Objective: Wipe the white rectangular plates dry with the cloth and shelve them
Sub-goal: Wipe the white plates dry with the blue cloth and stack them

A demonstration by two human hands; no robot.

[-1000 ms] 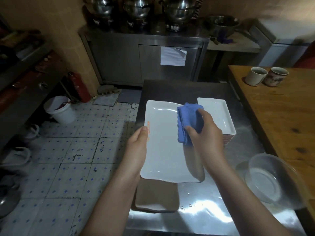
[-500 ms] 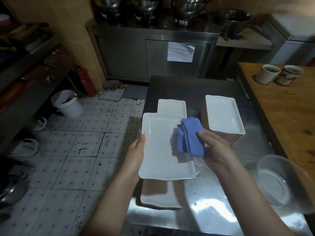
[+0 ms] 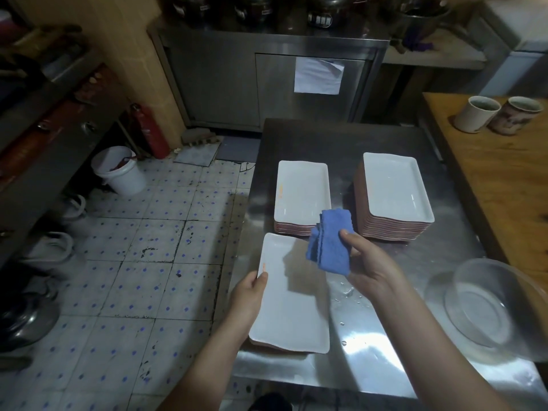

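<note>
White rectangular ceramic plate: lies flat at the near left of the steel tabletop, atop a brown-edged plate that shows under its near edge; its left rim runs close along the tabletop's left edge.
Left grip: curled round that left rim, thumb on top.
Right grip: pinches a blue folded cloth, raised over the plate's far right corner.
Low stack of white plates: far left, just beyond.
Taller stack of white plates: far right, a steel gap between the two.
Clear glass bowl: near right; wet bare steel between it and the plate.
</note>
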